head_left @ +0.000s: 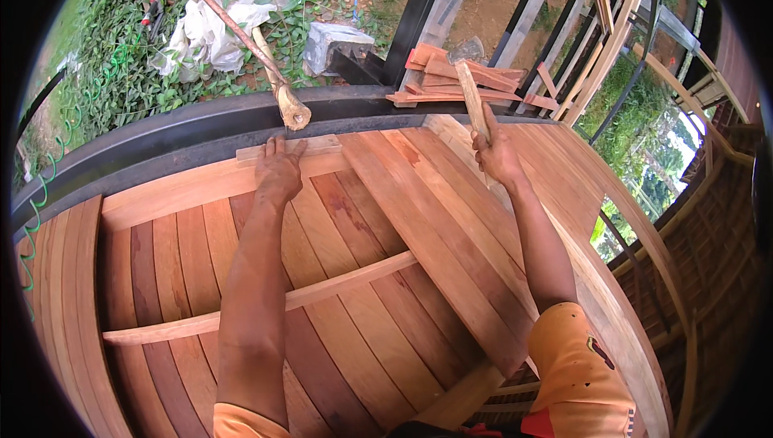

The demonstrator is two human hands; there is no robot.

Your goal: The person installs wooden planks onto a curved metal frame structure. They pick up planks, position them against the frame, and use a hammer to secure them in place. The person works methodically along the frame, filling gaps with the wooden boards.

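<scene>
My left hand point(280, 171) is closed over a short, flat wooden block point(324, 146), its fingers curled toward the far edge. This block lies along a pale wooden rail point(169, 195), beside the dark metal beam. In my right hand point(499, 156) I grip a short wooden stick point(471, 93), pointing up and away from me. That hand is above the reddish planks point(435, 188) on the right, which lie side by side over the frame. Between my arms a narrow crosspiece point(346, 278) spans a recessed panel of boards point(338, 325).
A dark curved metal beam point(201, 120) borders the far edge. Reddish offcuts point(467, 80) are piled beyond it, near upright metal posts point(419, 15). A long pole point(233, 23) reaches in from the upper left. A green coiled hose point(36, 229) hangs at the left.
</scene>
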